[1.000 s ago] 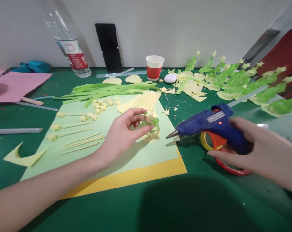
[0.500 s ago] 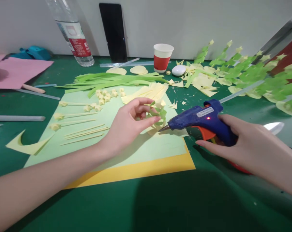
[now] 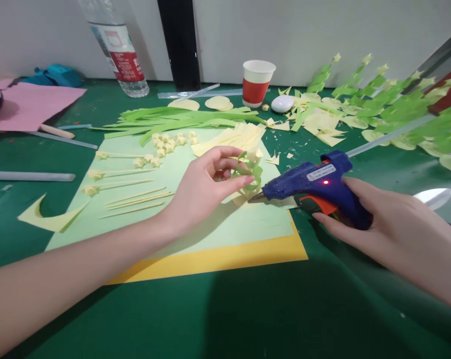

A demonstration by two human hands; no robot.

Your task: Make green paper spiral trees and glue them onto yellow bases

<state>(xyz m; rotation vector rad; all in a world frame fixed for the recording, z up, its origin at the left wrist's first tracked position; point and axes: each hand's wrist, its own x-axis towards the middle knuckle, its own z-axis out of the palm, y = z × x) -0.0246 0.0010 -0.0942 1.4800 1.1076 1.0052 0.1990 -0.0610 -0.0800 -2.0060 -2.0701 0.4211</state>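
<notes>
My left hand (image 3: 214,187) is closed on a green paper spiral (image 3: 255,172), which stands over a pale yellow paper disc (image 3: 240,200) on the light green sheet (image 3: 195,234). Fingers hide part of the spiral. In my right hand (image 3: 378,214) is a blue hot glue gun (image 3: 315,182) with an orange trigger and a lit red light. Its nozzle points left, close to the base of the spiral; whether it touches I cannot tell. Left of my left hand lie thin sticks (image 3: 139,199), some tipped with yellow paper stars (image 3: 92,189), and several loose stars (image 3: 165,144).
Green paper strips (image 3: 180,118) and yellow strips (image 3: 234,138) lie behind the sheet. Farther back stand a water bottle (image 3: 124,60), a black phone (image 3: 180,45) and a paper cup (image 3: 257,85). Finished green spirals with stars (image 3: 400,112) stand at right. A glue stick (image 3: 31,176) lies at left.
The whole view has shifted slightly, with things a little farther right and higher. Both hands keep their holds, and the nozzle stays by the base of the spiral.
</notes>
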